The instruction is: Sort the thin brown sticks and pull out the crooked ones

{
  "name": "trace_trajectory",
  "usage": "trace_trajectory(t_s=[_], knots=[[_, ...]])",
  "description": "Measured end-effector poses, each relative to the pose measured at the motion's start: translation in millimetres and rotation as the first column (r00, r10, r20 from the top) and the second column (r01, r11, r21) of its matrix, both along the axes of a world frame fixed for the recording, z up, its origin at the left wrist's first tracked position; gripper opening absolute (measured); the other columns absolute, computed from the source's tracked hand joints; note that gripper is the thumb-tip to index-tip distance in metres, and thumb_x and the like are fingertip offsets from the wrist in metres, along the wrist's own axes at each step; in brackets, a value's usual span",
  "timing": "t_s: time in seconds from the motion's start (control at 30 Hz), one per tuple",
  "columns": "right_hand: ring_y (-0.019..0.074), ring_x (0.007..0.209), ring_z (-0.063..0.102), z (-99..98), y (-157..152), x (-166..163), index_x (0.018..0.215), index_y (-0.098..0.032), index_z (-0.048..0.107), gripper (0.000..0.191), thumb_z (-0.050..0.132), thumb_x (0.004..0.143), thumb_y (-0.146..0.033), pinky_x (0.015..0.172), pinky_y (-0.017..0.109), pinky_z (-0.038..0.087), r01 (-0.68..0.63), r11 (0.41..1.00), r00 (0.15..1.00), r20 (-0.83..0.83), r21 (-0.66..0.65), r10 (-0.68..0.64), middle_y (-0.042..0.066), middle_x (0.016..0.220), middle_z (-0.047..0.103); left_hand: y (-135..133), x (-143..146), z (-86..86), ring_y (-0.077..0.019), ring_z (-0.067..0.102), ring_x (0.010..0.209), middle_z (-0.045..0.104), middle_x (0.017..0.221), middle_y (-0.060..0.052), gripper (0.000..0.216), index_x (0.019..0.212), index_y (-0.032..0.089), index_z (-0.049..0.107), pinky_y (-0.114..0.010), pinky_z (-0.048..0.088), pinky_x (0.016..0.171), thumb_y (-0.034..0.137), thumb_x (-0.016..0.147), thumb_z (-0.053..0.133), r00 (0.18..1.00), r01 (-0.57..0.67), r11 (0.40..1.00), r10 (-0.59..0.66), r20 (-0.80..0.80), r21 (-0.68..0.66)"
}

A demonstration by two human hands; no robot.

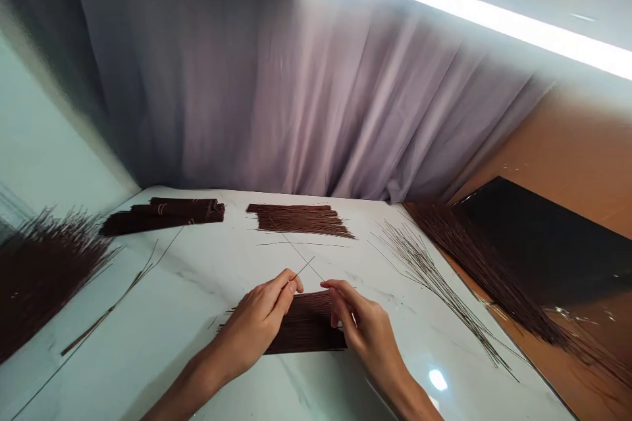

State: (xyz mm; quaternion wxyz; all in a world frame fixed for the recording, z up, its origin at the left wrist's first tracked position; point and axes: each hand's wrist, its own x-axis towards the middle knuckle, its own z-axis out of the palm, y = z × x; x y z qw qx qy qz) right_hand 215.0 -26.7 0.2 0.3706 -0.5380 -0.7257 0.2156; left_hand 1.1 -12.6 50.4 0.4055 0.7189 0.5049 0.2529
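Note:
My left hand (257, 314) is closed in a pinch on a thin dark strand (307, 264), whose free end points up and to the right. My right hand (366, 323) pinches another thin strand (301, 256) that slants up and to the left. The two strands cross just above my fingertips. Beneath both hands lies a flat layer of dark brown strands (309, 332), partly hidden by the hands. Farther back is a second flat pile of brown strands (301, 220), with one loose strand in front of it.
Tied dark rolls (170, 215) lie at the back left of the white table (162, 335). A bushy dark bunch (44, 276) fills the left edge, near some loose strands (131, 286). Thin strands (439, 276) fan out at right, beside a long brown bundle (486, 266). A curtain (276, 99) hangs behind.

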Motion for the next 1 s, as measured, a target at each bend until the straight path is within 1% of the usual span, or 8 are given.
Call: trace_trajectory(t_s=[0.1,0.3,0.37,0.47,0.6,0.7,0.83,1.0], knots=[[0.0137,0.054,0.062,-0.6,-3.7,0.7,0.113,-0.025,0.067,0.034,0.037,0.107,-0.038,0.053,0.023,0.041,0.023,0.997,0.996,0.079,0.070,-0.028,-0.003,0.063,0.065,4.7,3.0,-4.4,-0.0163,0.047,0.074,0.051,0.077,0.005,0.035,0.090,0.026,0.057,-0.027,0.035,0.072,0.044,0.106,0.032,0.994,-0.018,1.000,0.018,0.105,0.001],[0.0144,0.052,0.063,-5.1,-5.4,-1.4,0.112,-0.023,0.067,0.033,0.035,0.106,-0.030,0.051,0.023,0.041,-0.006,0.982,0.977,0.211,0.191,-0.035,-0.001,0.064,0.068,18.8,6.4,-18.0,-0.0145,0.035,0.057,0.034,0.058,0.008,0.045,0.088,0.024,0.061,-0.027,0.030,0.062,0.059,0.102,0.037,0.972,-0.081,0.994,0.096,0.214,-0.075],[0.0146,0.052,0.063,-7.1,-5.6,-2.2,0.113,-0.022,0.067,0.033,0.035,0.106,-0.029,0.051,0.023,0.040,-0.012,0.976,0.968,0.248,0.216,-0.043,0.000,0.066,0.070,21.6,7.1,-22.4,-0.0140,0.033,0.053,0.032,0.051,0.010,0.046,0.087,0.023,0.061,-0.027,0.030,0.061,0.060,0.102,0.038,0.963,-0.093,0.992,0.110,0.244,-0.082],[0.0142,0.051,0.061,-9.8,-6.4,-3.6,0.114,-0.022,0.067,0.032,0.037,0.106,-0.029,0.050,0.023,0.039,-0.022,0.972,0.956,0.288,0.233,-0.048,0.001,0.068,0.070,24.4,7.5,-27.1,-0.0137,0.035,0.050,0.034,0.046,0.010,0.045,0.086,0.022,0.061,-0.027,0.031,0.061,0.059,0.101,0.041,0.957,-0.110,0.992,0.123,0.262,-0.066],[0.0141,0.050,0.060,-13.5,-7.0,-4.7,0.110,-0.023,0.066,0.029,0.038,0.106,-0.029,0.050,0.023,0.038,-0.035,0.975,0.958,0.287,0.218,-0.029,-0.001,0.063,0.066,25.5,8.0,-30.4,-0.0127,0.034,0.051,0.034,0.047,0.010,0.044,0.083,0.021,0.058,-0.026,0.030,0.059,0.057,0.102,0.041,0.950,-0.094,0.994,0.109,0.292,-0.064],[0.0140,0.052,0.061,-17.7,-6.5,-4.4,0.111,-0.024,0.063,0.025,0.039,0.106,-0.027,0.051,0.023,0.040,-0.049,0.978,0.964,0.267,0.202,-0.006,-0.002,0.065,0.066,25.2,8.0,-33.1,-0.0120,0.029,0.052,0.032,0.052,0.010,0.045,0.080,0.021,0.055,-0.026,0.026,0.057,0.057,0.102,0.040,0.942,-0.078,0.995,0.096,0.321,-0.067],[0.0132,0.051,0.060,-22.6,-5.4,-4.7,0.111,-0.023,0.061,0.022,0.040,0.105,-0.025,0.051,0.022,0.041,-0.074,0.966,0.966,0.258,0.246,0.008,-0.003,0.065,0.066,25.1,6.6,-38.4,-0.0118,0.026,0.054,0.028,0.058,0.009,0.046,0.080,0.021,0.054,-0.026,0.022,0.054,0.058,0.102,0.039,0.940,-0.064,0.995,0.085,0.330,-0.071],[0.0135,0.048,0.059,-21.7,-5.4,-6.4,0.104,-0.024,0.060,0.022,0.038,0.105,-0.025,0.049,0.022,0.041,-0.076,0.964,0.969,0.248,0.255,0.011,-0.003,0.062,0.064,24.0,6.1,-39.8,-0.0117,0.026,0.051,0.029,0.053,0.010,0.046,0.083,0.021,0.056,-0.027,0.024,0.055,0.057,0.103,0.038,0.944,-0.063,0.995,0.083,0.319,-0.072]])
